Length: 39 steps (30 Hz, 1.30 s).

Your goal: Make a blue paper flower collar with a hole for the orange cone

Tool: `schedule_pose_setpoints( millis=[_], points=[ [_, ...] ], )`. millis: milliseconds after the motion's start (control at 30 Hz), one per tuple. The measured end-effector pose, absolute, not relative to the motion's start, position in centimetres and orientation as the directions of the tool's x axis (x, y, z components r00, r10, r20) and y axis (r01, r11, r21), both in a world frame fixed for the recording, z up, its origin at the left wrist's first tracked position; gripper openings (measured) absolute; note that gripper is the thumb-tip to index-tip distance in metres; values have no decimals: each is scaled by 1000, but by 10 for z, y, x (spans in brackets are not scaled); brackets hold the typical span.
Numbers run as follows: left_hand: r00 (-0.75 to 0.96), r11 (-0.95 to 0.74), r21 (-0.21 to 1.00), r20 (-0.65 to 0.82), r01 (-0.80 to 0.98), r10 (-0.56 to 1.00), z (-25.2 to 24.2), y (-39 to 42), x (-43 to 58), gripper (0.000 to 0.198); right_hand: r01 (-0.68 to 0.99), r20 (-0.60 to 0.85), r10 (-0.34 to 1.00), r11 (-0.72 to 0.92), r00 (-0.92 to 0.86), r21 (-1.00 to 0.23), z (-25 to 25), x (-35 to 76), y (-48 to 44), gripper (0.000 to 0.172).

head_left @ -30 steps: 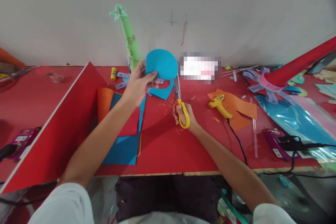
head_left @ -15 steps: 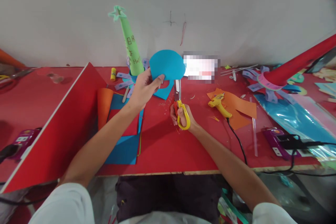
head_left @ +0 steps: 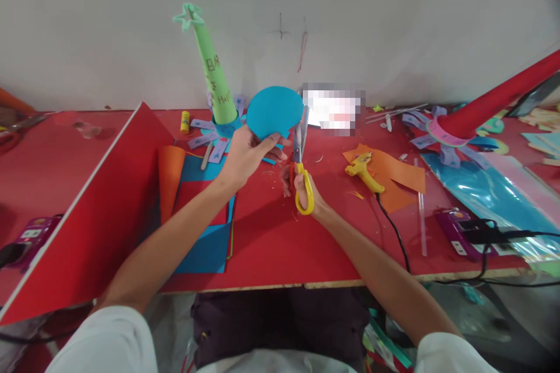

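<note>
Between the fingers and thumb of my left hand (head_left: pixel 251 154) is a rounded piece of blue paper (head_left: pixel 273 111), held up above the table. My right hand (head_left: pixel 308 189) grips scissors (head_left: pixel 305 183) with a yellow and a red handle loop, blades pointing up and slightly parted. The blades stand at the paper's lower right edge; whether they touch it I cannot tell. Behind my left hand, a green paper cone (head_left: pixel 214 73) with lettering and a star-shaped tip leans in a blue ring base (head_left: pixel 228 127).
A red board (head_left: pixel 87 215) stands at left beside an orange paper roll (head_left: pixel 170 178) and blue sheets (head_left: pixel 201 253). To the right lie a yellow glue gun (head_left: pixel 365 172), orange paper (head_left: pixel 396 180), a purple power strip (head_left: pixel 459 236) and a red cone (head_left: pixel 503 96). A glue stick (head_left: pixel 185 122) stands near the wall.
My left hand has turned the blue paper and lowered slightly, its fingers now showing below the edge. The scissor blades have parted more and tilted right. The whole view has shifted a little.
</note>
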State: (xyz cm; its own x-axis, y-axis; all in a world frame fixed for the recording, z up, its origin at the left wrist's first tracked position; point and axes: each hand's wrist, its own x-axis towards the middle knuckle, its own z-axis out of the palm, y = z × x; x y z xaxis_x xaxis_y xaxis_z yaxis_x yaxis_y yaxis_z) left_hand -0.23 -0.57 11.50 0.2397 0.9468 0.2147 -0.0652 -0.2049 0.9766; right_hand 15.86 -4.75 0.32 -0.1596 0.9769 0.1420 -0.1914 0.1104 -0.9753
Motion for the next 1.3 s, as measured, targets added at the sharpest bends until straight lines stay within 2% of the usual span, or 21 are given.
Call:
schedule_pose_setpoints(
  millis=[267,600,900,1300],
  points=[
    [252,-190,976,210,-101,945,115,-10,0,36,-196,199,969,169,-146,-966,-5,167,-47,72],
    [240,-182,980,196,-80,951,117,-10,-1,42,-136,123,988,110,-92,-985,-1,170,-48,76],
    [213,-265,963,268,-43,939,118,-1,-8,47,-140,65,996,56,-60,-989,5,168,-47,79],
    [188,-326,945,321,-8,928,123,3,-17,45,-85,102,992,96,-69,-992,8,168,-51,70]
  ],
)
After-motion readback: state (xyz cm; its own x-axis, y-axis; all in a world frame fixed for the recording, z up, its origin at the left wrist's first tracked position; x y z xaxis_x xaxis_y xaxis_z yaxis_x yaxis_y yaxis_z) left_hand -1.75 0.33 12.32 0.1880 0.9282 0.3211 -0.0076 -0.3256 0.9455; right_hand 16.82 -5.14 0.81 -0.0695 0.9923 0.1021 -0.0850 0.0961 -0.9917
